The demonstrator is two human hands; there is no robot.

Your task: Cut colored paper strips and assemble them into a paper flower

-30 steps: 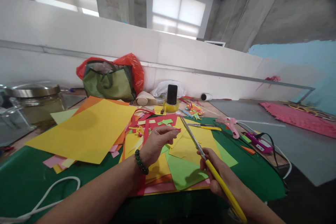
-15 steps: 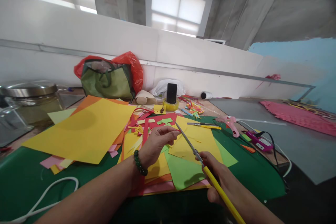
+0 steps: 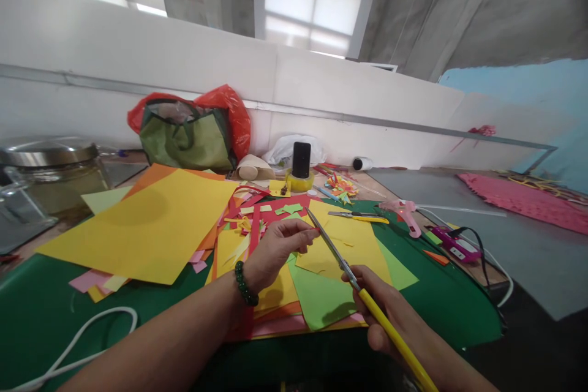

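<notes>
My left hand [image 3: 285, 245], with a dark green bead bracelet at the wrist, is closed in a pinch. A tiny red bit, which looks like paper, shows at its fingertips beside the blades. My right hand [image 3: 383, 300] grips scissors [image 3: 334, 252] with yellow handles and long silver blades pointing up and left. The blades appear nearly closed, close to the left fingertips; whether they touch the red bit I cannot tell. Below both hands lie yellow sheets [image 3: 337, 251], a light green sheet [image 3: 321, 300] and red paper strips [image 3: 254, 233].
A large yellow sheet [image 3: 147, 226] covers the left side. Behind the sheets stand a phone [image 3: 301, 159] on a yellow tape roll [image 3: 301, 182]. To the right lie a utility knife [image 3: 361, 217], pink glue gun [image 3: 404, 213] and purple power strip [image 3: 459, 246]. A glass jar [image 3: 59, 184] stands left.
The right hand and scissor handles have shifted slightly to the right. My left hand stays pinched in nearly the same place, and the view has tilted a little.
</notes>
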